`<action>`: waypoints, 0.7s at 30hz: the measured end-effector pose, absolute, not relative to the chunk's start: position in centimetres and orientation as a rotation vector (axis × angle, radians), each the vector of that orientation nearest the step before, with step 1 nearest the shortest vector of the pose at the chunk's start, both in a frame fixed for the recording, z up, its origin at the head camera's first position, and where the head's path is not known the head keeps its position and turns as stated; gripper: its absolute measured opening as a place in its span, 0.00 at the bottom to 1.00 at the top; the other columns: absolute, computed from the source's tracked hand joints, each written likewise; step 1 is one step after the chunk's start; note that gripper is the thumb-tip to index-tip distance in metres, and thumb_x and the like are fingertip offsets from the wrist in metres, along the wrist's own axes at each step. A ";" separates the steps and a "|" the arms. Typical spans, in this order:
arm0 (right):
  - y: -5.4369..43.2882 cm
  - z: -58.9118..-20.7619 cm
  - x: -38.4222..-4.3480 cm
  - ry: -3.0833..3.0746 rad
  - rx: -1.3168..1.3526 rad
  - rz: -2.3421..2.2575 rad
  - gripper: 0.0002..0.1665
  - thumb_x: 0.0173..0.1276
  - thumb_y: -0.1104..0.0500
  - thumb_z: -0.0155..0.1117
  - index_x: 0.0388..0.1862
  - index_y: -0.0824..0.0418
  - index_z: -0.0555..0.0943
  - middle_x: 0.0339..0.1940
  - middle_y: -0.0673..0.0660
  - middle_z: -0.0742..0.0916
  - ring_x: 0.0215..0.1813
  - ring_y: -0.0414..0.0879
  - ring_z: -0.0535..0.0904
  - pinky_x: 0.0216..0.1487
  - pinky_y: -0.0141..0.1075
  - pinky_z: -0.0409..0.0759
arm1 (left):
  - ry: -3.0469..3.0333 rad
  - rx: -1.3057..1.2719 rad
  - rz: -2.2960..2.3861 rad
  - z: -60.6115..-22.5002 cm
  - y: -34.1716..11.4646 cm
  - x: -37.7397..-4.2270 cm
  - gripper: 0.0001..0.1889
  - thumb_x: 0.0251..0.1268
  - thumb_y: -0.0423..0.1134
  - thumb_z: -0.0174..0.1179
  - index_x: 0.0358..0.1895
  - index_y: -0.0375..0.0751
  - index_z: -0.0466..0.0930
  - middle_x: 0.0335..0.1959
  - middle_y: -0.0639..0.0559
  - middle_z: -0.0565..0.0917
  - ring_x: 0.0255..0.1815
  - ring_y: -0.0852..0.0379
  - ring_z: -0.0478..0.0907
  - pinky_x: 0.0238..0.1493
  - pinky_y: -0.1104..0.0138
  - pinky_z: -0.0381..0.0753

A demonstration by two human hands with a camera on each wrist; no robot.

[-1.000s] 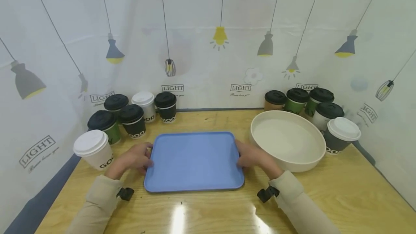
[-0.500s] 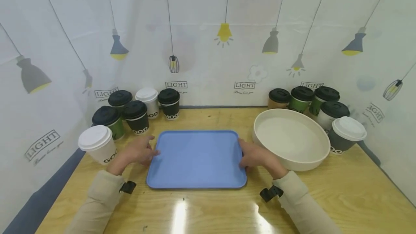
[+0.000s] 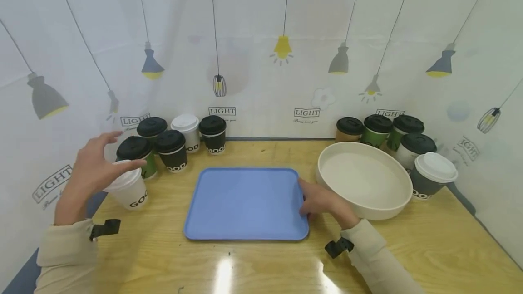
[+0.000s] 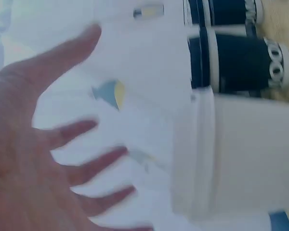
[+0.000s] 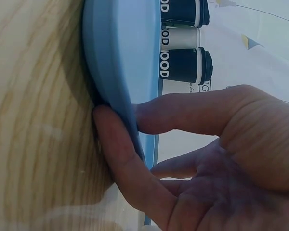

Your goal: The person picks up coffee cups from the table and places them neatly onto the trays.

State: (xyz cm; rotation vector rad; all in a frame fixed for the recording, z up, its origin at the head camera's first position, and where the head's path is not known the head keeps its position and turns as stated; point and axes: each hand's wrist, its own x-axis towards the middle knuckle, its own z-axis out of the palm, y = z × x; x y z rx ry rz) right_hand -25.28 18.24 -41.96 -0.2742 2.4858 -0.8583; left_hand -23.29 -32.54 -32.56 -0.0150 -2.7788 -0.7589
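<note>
My left hand (image 3: 91, 167) is raised at the far left, thumb and fingers spread wide, holding nothing. It overlaps a white lidded paper cup (image 3: 135, 195) marked GOO; in the left wrist view a gap shows between the fingertips and that cup's lid (image 4: 195, 159). A blue rectangular tray (image 3: 247, 205) lies flat mid-table. My right hand (image 3: 323, 199) pinches the tray's right edge; in the right wrist view, the thumb is over the rim and a finger is under it (image 5: 118, 139).
Several lidded cups, including a black one (image 3: 171, 151) and a green one (image 3: 148, 164), stand at the back left. A cream round bowl (image 3: 363, 210) sits right of the tray, with several more cups, one dark with a white lid (image 3: 426, 185), behind it.
My left hand has let go of the tray's left edge, then moved left and up to the white cup, fingers spreading. My right hand stays on the tray's right edge.
</note>
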 end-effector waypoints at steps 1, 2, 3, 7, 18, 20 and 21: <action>18.1 -42.0 -25.3 2.486 -0.281 -0.856 0.63 0.61 0.69 0.69 0.85 0.70 0.39 0.71 0.76 0.73 0.30 0.47 0.86 0.33 0.39 0.89 | -2.839 0.027 -0.764 -32.8 -33.6 -23.4 0.62 0.57 0.64 0.73 0.83 0.34 0.46 0.73 0.19 0.62 0.70 0.19 0.60 0.62 0.26 0.67; 18.1 -42.0 -25.3 2.485 -0.285 -0.854 0.63 0.61 0.69 0.69 0.85 0.70 0.39 0.72 0.76 0.72 0.30 0.47 0.86 0.33 0.39 0.89 | -2.894 0.056 -0.770 -33.0 -34.5 -23.5 0.66 0.55 0.66 0.73 0.83 0.33 0.40 0.73 0.16 0.59 0.69 0.17 0.59 0.61 0.26 0.69; 18.0 -42.0 -25.3 2.489 -0.288 -0.851 0.63 0.61 0.69 0.69 0.84 0.70 0.39 0.71 0.76 0.73 0.29 0.47 0.86 0.33 0.39 0.89 | -2.943 0.075 -0.789 -33.3 -35.3 -23.6 0.69 0.55 0.66 0.73 0.83 0.31 0.34 0.73 0.14 0.57 0.68 0.16 0.59 0.59 0.27 0.70; 18.1 -42.2 -25.4 2.497 -0.289 -0.855 0.64 0.59 0.70 0.69 0.84 0.71 0.39 0.70 0.76 0.74 0.29 0.47 0.86 0.32 0.39 0.89 | -3.121 0.107 -0.928 -34.2 -37.1 -24.1 0.73 0.57 0.63 0.73 0.80 0.26 0.22 0.71 0.08 0.49 0.68 0.15 0.58 0.60 0.28 0.73; 18.4 -42.3 -25.6 2.458 -0.265 -0.867 0.64 0.61 0.70 0.69 0.85 0.69 0.38 0.76 0.76 0.67 0.32 0.47 0.87 0.34 0.39 0.89 | -3.170 0.154 -1.035 -35.3 -37.2 -24.3 0.69 0.58 0.56 0.75 0.77 0.21 0.27 0.69 0.10 0.52 0.62 0.19 0.68 0.52 0.40 0.85; 18.3 -42.2 -25.6 2.455 -0.265 -0.868 0.64 0.61 0.69 0.69 0.85 0.69 0.38 0.77 0.76 0.67 0.32 0.47 0.87 0.34 0.39 0.89 | -3.167 0.127 -0.982 -35.1 -37.3 -24.2 0.66 0.58 0.57 0.74 0.77 0.21 0.32 0.69 0.11 0.53 0.61 0.21 0.69 0.48 0.43 0.86; 18.3 -42.3 -25.6 2.454 -0.267 -0.871 0.64 0.61 0.69 0.69 0.85 0.69 0.38 0.76 0.76 0.67 0.32 0.47 0.87 0.34 0.39 0.89 | -3.164 0.103 -0.955 -34.9 -37.3 -24.1 0.65 0.58 0.57 0.74 0.76 0.20 0.35 0.69 0.11 0.54 0.60 0.21 0.69 0.47 0.44 0.86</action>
